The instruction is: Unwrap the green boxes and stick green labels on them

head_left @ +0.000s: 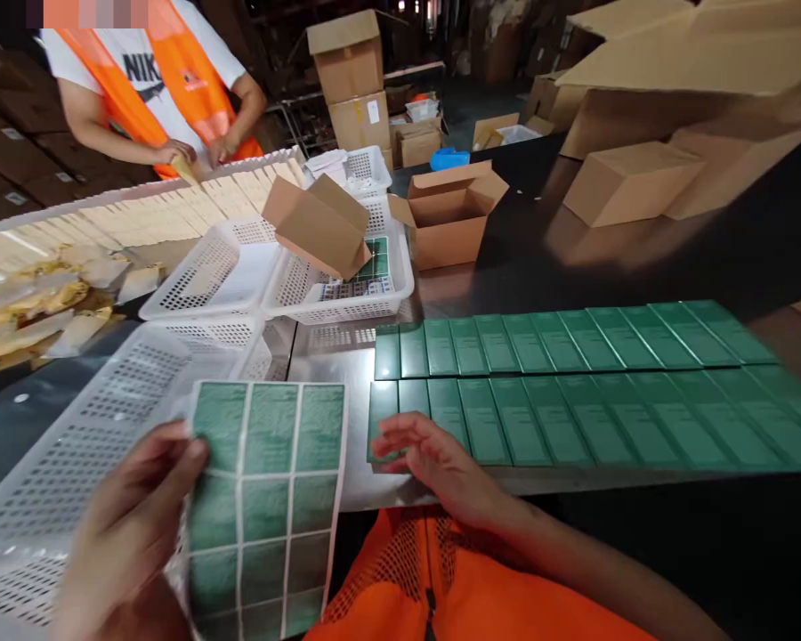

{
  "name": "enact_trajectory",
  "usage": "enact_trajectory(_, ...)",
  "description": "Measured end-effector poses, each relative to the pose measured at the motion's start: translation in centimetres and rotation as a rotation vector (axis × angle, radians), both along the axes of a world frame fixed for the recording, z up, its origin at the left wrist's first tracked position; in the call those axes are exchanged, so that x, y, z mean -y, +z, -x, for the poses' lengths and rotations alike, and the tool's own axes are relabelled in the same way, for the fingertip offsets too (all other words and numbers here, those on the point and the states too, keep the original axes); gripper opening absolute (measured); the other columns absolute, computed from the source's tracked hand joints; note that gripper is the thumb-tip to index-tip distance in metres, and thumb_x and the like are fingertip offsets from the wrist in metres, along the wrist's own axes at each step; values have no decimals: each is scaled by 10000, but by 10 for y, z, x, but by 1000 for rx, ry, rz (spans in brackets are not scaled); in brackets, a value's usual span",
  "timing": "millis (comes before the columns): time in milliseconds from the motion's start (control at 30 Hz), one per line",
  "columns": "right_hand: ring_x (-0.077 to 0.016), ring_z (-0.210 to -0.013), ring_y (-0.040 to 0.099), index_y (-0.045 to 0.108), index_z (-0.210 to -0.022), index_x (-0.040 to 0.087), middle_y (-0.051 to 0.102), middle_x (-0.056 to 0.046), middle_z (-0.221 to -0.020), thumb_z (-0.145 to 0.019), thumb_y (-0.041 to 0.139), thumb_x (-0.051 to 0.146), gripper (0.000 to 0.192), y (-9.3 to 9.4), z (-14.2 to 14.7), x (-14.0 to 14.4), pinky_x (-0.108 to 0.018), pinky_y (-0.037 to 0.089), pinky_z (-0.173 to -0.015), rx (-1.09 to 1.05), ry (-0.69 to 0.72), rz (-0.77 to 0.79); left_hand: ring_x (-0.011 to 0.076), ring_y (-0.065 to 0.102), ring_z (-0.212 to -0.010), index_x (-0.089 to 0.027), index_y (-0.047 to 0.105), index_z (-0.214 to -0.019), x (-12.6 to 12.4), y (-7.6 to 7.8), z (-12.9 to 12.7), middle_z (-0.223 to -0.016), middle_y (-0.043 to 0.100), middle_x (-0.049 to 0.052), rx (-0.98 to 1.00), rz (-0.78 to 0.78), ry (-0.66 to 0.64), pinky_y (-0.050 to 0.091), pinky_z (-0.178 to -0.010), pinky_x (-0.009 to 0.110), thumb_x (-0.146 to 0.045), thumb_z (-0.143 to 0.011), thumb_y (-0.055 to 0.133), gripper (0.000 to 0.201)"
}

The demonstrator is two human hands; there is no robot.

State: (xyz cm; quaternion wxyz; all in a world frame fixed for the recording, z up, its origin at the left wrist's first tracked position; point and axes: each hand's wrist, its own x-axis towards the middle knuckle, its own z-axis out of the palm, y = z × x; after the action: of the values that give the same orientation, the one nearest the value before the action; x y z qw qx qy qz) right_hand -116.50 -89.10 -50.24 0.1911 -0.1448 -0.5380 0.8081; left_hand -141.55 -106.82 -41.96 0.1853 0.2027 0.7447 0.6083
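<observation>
Fingers of left hand (124,534) pinch thin, floppy label sheet (267,507) at edge, lower left; right hand (433,463) fingers spread flat on light green box (391,423), ctr.

We list a sheet of green labels (267,499), a grid of green rectangles on white backing, tilted at seven o'clock, and two rows of flat green boxes (574,392) lying edge to edge on the table from centre toward three o'clock.
</observation>
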Motion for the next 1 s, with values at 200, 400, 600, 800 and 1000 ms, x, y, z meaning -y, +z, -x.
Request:
enact_trajectory(200, -158, -812, 615, 625, -994, 233, 623, 5, -860, -660, 888, 551, 531, -8, 34, -17, -310, 520, -743, 0, -385, 96, 133, 611, -608, -203, 712, -760, -80, -29, 4, -660, 690, -8, 239, -20, -385, 500, -565, 211, -453, -587, 929, 373)
enact_trajectory(400, -117, -679, 592, 596, -914, 220, 602, 49, -750, -617, 866, 348, 422, 7, 27, -31, -257, 494, -653, 22, -594, -2, 206, 696, -770, -181, 788, -842, -128, -44, 25, -760, 763, 39, 235, 75, -746, 547, -725, 283, -370, -538, 954, 394)
enact_trajectory(600, -126, -661, 613, 600, -983, 214, 636, 22, -834, -593, 892, 401, 522, 8, 22, -36, -276, 522, -631, 139, -716, -102, 160, 682, -696, -171, 786, -807, -159, -74, 19, -781, 781, 43, 336, -106, -790, 540, -732, 284, -366, -535, 962, 379)
enact_trajectory(800, -171, -702, 647, 598, -942, 222, 663, 7, -740, -525, 954, 510, 619, 8, 38, -42, -316, 579, -668, 142, -668, -56, 159, 674, -651, -164, 779, -779, -149, -89, 23, -741, 772, 40, 363, -154, -727, 538, -676, 287, -302, -559, 937, 304)
enact_trajectory(1000, -143, -657, 609, 687, -916, 208, 638, 14, -702, -577, 935, 511, 517, 6, 48, -43, -294, 551, -654, 155, -670, -119, 154, 664, -595, -174, 780, -755, -143, -87, 24, -714, 767, 25, 466, -194, -664, 517, -588, 261, -297, -537, 938, 296)
